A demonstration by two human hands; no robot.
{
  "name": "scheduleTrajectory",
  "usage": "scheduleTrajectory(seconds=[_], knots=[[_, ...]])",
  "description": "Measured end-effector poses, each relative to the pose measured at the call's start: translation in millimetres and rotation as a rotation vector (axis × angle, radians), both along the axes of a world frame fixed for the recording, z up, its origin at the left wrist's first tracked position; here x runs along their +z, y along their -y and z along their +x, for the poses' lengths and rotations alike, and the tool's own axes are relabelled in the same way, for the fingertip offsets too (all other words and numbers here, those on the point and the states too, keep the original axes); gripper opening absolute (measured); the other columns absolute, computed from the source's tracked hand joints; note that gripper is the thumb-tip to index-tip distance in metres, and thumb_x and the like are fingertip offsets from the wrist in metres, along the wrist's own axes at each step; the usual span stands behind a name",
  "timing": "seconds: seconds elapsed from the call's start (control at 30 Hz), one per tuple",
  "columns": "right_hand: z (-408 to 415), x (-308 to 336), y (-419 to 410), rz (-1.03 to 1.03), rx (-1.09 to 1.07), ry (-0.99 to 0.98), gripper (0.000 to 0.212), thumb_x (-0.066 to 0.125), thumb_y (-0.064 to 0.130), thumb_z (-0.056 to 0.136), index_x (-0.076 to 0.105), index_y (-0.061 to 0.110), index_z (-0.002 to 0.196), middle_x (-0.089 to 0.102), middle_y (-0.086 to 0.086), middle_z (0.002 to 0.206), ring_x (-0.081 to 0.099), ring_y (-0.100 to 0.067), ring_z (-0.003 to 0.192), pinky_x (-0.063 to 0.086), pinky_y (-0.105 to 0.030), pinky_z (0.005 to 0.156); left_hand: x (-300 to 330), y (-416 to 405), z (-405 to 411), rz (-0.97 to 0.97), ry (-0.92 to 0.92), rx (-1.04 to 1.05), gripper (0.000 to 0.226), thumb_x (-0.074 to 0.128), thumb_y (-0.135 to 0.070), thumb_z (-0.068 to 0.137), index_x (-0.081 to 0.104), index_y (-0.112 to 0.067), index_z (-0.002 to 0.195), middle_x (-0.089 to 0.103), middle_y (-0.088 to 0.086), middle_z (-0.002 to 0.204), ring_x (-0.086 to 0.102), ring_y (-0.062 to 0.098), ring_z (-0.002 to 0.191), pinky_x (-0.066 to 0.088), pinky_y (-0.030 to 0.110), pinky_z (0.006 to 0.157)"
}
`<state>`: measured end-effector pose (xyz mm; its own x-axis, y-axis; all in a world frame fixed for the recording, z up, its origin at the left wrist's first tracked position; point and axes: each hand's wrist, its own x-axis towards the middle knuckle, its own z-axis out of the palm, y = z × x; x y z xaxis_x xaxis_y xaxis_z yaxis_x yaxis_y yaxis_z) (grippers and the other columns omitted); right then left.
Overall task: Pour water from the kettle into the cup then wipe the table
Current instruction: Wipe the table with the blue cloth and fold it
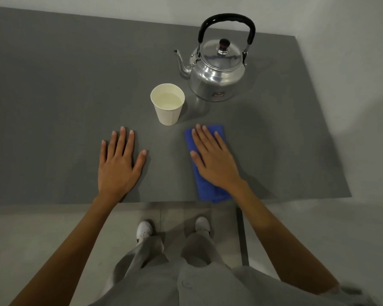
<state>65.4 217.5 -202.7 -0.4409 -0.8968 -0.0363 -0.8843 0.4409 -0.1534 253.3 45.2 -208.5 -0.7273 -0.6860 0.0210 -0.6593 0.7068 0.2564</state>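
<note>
The left hand (117, 164) lies flat on the grey counter (53, 96) at the centre left of the frame, palm down, fingers spread and straight, gripping nothing. The right hand (212, 157) lies just right of centre, also palm down with fingers extended, pressed flat on top of a folded blue cloth (208, 186); the fingers are not curled around the cloth, they only rest on it. The two hands are well apart, with bare counter between them.

The cloth runs lengthwise from above the right fingertips down to the near edge of the counter, where its lower end slightly overhangs.

Above the gap between the hands, near the middle of the frame, a white paper cup (168, 107) stands upright with clear water inside. It is near both sets of fingertips but touches neither.

To the upper right of the cup, just beside it, a shiny metal kettle (217, 78) stands upright on the counter, lid on, its black handle (227, 23) raised and its spout pointing to the left of the frame.

At the bottom of the frame, grey trousers (186, 272) and two white shoes (144, 230) show above a pale floor.
</note>
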Motion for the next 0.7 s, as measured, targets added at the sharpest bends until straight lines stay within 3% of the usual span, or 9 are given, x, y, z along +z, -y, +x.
scheduleTrajectory(seconds=[0.13,0.3,0.5,0.7], knots=[[17,0,-57,0.05,0.076,0.001,0.058,0.012,0.043,0.1,0.006,0.015,0.149,0.005,-0.002,0.158,0.0,-0.014,0.146,0.0,-0.037,0.12,0,0,0,0.0,0.003,0.002,0.069,0.015,-0.058,0.091,0.01,-0.02,0.149,0.01,0.005,0.159,0.0,0.021,0.147,-0.002,0.042,0.12],[-31,6,-106,0.07,0.011,-0.022,0.058,0.013,0.042,0.1,0.018,0.011,0.148,0.016,-0.004,0.157,0.013,-0.017,0.145,0.006,-0.035,0.118,0,-1,-1,-0.006,0.005,0.009,0.069,0.015,-0.057,0.092,0.011,-0.02,0.149,0.011,0.005,0.159,0.002,0.021,0.147,-0.001,0.042,0.12],[-85,3,-33,-0.006,-0.264,-0.007,0.056,0.023,0.037,0.1,0.013,0.01,0.149,0.014,-0.008,0.158,0.008,-0.019,0.146,0.001,-0.038,0.118,0,-1,-1,-0.017,0.007,0.013,0.068,0.016,-0.057,0.092,0.012,-0.019,0.149,0.013,0.006,0.159,0.003,0.022,0.147,0.001,0.043,0.12],[-48,1,34,-0.043,-0.159,0.013,0.058,0.022,0.039,0.1,0.01,0.01,0.149,0.012,-0.008,0.159,0.005,-0.019,0.146,-0.001,-0.039,0.118,1,0,-1,-0.003,0.006,0.006,0.069,0.016,-0.057,0.092,0.011,-0.019,0.149,0.011,0.006,0.159,0.001,0.022,0.147,-0.001,0.043,0.12]])
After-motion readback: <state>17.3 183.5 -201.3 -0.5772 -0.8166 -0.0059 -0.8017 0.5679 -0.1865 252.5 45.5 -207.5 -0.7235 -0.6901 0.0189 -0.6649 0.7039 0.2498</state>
